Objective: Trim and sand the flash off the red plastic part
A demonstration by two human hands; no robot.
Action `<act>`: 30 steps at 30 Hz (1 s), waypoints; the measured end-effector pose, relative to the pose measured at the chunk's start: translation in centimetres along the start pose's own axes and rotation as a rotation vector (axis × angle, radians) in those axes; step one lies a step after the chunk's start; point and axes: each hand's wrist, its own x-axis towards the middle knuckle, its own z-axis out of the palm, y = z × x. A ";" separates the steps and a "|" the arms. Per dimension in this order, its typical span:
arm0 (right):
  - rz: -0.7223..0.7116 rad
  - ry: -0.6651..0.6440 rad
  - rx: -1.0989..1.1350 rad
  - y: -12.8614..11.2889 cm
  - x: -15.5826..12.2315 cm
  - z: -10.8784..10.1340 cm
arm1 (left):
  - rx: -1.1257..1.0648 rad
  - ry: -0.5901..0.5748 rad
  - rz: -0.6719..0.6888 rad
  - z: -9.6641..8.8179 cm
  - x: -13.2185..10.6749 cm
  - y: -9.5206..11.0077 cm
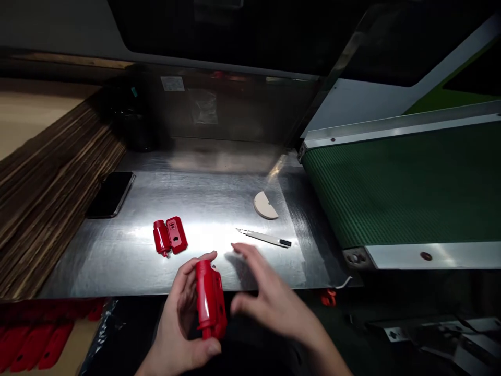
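Left hand (183,313) closed round a red moulded plastic housing (210,300), held upright just off the near edge of the steel sheet. Right hand (270,305) open, fingers spread, just beside the housing, not touching. Housing looks light, stiff and glossy, so probably slippery. Best taken across the body, clear of the small stub at its lower end. Looks two-part, so it may shift if held by one half. Second red housing (170,236) lies on the steel sheet (97,269), ahead and left. Also on the sheet: 1 snap-off utility knife (266,238), 1 tan half-disc (265,205), 1 phone (110,194). Below the sheet's left corner, about 4 red pieces (33,344), partly cut off. Further out: stacked corrugated cardboard (50,177) left, 1 green belt conveyor (391,183) right.
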 end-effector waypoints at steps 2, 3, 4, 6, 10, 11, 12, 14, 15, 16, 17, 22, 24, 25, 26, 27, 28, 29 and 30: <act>0.025 0.241 -0.164 2.0 1.5 -2.0 | 0.032 -0.017 0.028 0.1 -0.2 -0.1; 0.042 0.298 -0.221 2.9 2.4 -2.9 | 0.045 -0.031 0.027 0.0 -0.3 -0.1; 0.052 0.308 -0.259 3.7 3.1 -3.6 | 0.057 -0.047 0.018 -0.2 -0.4 -0.1; 0.048 0.269 -0.304 4.9 4.3 -4.5 | 0.089 -0.092 0.003 -0.8 -0.8 -0.3; 0.039 0.346 -0.314 4.6 4.1 -4.9 | 0.209 -0.210 0.054 -2.1 -1.7 -0.7; 0.041 0.380 -0.295 4.0 3.4 -5.0 | 0.251 -0.220 0.068 -2.3 -1.9 -0.6; 0.043 0.401 -0.274 3.3 2.6 -5.1 | 0.295 -0.212 0.076 -2.3 -2.1 -0.4; 0.047 0.308 -0.148 1.5 0.7 -5.2 | 0.372 -0.177 0.099 -2.0 -2.5 0.3; 0.044 0.184 -0.041 0.6 -0.2 -5.2 | 0.403 -0.173 0.112 -1.8 -2.7 0.8; 0.038 0.034 0.083 -0.3 -1.0 -5.1 | 0.427 -0.178 0.125 -1.6 -2.8 1.2; 0.024 -0.107 0.214 -1.1 -1.6 -5.0 | 0.442 -0.187 0.137 -1.3 -2.8 1.6; -0.003 -0.260 0.447 -3.8 -2.5 -3.8 | 0.431 -0.126 0.159 -0.4 -2.9 2.4; -0.029 -0.253 0.305 -4.5 -2.4 -3.6 | 0.415 -0.136 0.174 -0.3 -2.9 2.3; -0.051 -0.258 0.235 -4.9 -2.3 -3.5 | 0.409 -0.147 0.184 -0.3 -3.0 2.2; -0.069 -0.262 0.186 -5.3 -2.3 -3.4 | 0.406 -0.153 0.195 -0.4 -3.0 2.1; -0.077 -0.269 0.158 -5.6 -2.2 -3.3 | 0.407 -0.152 0.204 -0.4 -3.0 2.1; -0.076 -0.276 0.138 -5.8 -2.2 -3.2 | 0.410 -0.145 0.211 -0.5 -3.1 2.1; -0.071 -0.279 0.118 -6.0 -2.1 -3.1 | 0.416 -0.139 0.217 -0.6 -3.2 2.2; -0.067 -0.279 0.091 -6.1 -2.1 -2.9 | 0.422 -0.141 0.223 -0.7 -3.2 2.3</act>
